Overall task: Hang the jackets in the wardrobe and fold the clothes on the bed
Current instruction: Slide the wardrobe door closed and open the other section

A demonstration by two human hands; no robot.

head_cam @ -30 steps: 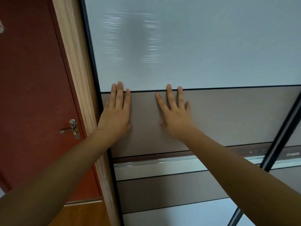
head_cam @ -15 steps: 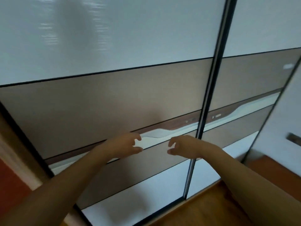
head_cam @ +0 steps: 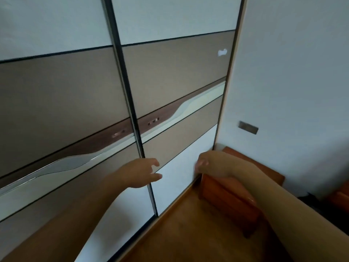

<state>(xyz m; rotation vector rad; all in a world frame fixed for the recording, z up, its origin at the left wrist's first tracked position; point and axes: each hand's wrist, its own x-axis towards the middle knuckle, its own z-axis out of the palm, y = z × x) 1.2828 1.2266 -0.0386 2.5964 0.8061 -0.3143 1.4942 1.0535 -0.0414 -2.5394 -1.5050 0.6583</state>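
Note:
The wardrobe fills the left and middle of the head view, its two sliding doors [head_cam: 175,72] closed, panelled in white, beige and a brown wavy band. A dark vertical frame [head_cam: 130,103] marks where the doors meet. My left hand [head_cam: 139,173] hangs in front of that frame low down, fingers loosely curled, holding nothing. My right hand [head_cam: 209,164] hovers to its right, in front of the white lower panel, fingers loosely curled and empty. No jackets, clothes or bed are in view.
A low wooden nightstand [head_cam: 230,197] stands in the corner between the wardrobe and the white wall [head_cam: 292,72]. A wall switch plate [head_cam: 248,127] sits on that wall. Wooden floor [head_cam: 188,233] lies below. Something dark shows at the far right edge.
Both hands came off the wardrobe door, where they lay flat, and dropped with fingers loosely curled. The view swung right, from the red room door to the wall and nightstand.

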